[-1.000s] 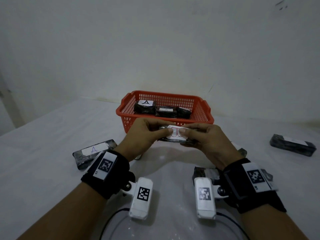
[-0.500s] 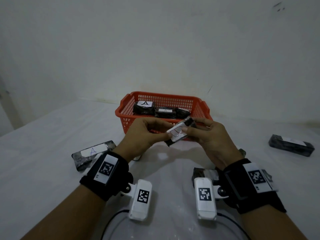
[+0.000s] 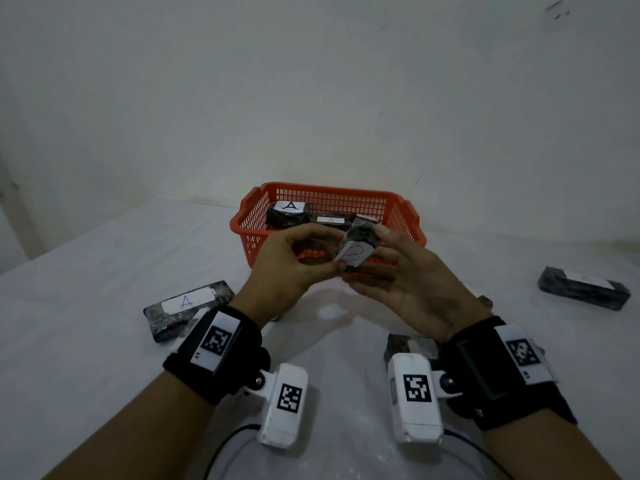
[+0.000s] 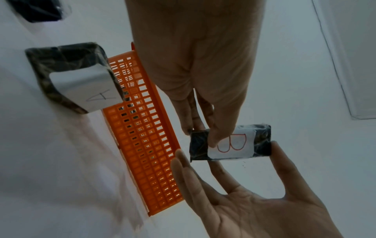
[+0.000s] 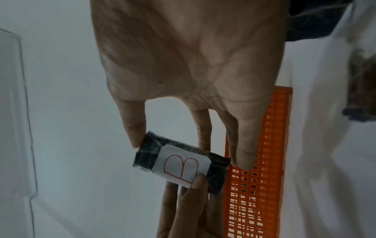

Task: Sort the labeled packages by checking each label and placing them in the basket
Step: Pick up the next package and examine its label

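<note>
A small dark-wrapped package [image 3: 360,242] with a white label bearing a red B is held in the air just in front of the orange basket [image 3: 332,194]. My left hand [image 3: 332,268] pinches its near end, thumb on the label [image 4: 231,145]. My right hand [image 3: 374,261] holds it by both ends, thumb [image 5: 134,136] on one end and fingers [image 5: 242,157] on the other, palm turned up beneath it. Inside the basket lie dark packages, one labelled A [image 3: 287,214] and another [image 3: 330,221] beside it.
On the white table lie a package labelled A [image 3: 187,306] at the left, one [image 3: 583,287] at the far right, and one [image 3: 410,344] under my right wrist. The basket's wall [image 4: 146,128] stands close behind the hands. A white wall rises behind.
The B package has turned from lying crosswise to pointing away from me and risen a little. My right hand has rolled palm-up beneath it, while the left keeps its pinch.
</note>
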A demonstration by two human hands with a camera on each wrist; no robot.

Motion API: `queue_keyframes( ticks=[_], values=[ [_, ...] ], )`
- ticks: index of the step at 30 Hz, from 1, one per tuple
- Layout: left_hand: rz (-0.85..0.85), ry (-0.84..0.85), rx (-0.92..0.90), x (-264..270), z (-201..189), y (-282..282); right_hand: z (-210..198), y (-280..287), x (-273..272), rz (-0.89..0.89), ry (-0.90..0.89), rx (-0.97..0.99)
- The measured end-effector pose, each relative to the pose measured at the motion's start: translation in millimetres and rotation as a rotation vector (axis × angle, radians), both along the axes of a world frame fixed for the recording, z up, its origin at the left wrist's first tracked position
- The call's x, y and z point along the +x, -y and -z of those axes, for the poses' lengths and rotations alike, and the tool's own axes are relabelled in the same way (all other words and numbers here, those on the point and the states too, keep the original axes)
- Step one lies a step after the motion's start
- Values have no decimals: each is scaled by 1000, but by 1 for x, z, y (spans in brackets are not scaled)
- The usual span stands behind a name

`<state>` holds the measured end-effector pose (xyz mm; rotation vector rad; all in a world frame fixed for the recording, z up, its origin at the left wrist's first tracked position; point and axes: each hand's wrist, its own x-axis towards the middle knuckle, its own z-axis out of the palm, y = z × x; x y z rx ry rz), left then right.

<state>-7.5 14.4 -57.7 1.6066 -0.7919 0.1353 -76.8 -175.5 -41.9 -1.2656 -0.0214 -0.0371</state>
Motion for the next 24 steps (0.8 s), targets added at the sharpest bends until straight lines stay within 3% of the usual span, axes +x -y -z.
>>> queue_keyframes(
  ticks=[5,11,16,24],
  values=[
    [32,-15,22,-1,-3,-1,-2,0,0,-39,63,48],
    [226,-240,131,-6,-9,-3,1,4,1,-54,173,-107],
    [200,-296,39,-6,-8,0,2,8,0,-117,136,-148],
    [238,-318,65,-8,-10,-2,3,4,3,-37,170,-135]
  ],
)
